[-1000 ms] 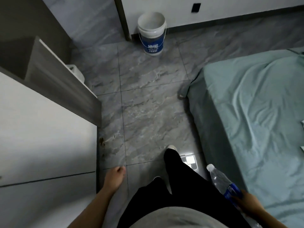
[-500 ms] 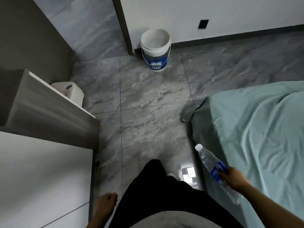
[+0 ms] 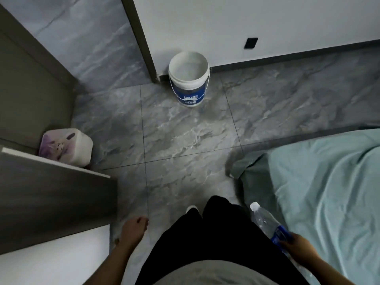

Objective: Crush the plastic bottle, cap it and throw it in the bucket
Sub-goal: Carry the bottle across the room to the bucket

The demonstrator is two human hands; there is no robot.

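Compared with half a second ago, the right hand (image 3: 296, 244) sits lower and closer to the body, and the plastic bottle (image 3: 267, 223) has dropped toward the lower edge of the head view. The left hand (image 3: 134, 225) has swung forward and shows more fully beside the dark trouser leg. The bucket (image 3: 188, 78) appears lower in the frame than one second ago, which suggests the person is stepping toward it.

Head view, current state:

- Right hand: closed around the bottle at its blue label, near the base. The bottle points forward and up-left, held in the air between the trouser leg and the bed (image 3: 329, 192).
- Bottle: body looks round and uncrushed; a white cap appears to be on the neck.
- Left hand: fingers loosely curled, holding nothing, hanging near the cabinet (image 3: 55, 194).
- Bucket: upright on the tiled floor (image 3: 185, 140) against the wall, mouth open, well apart from the bottle. A tissue pack (image 3: 65, 148) lies at the left.

Judgement: the crushing step is not yet done. The cap would probably need removing so air can escape before compression.
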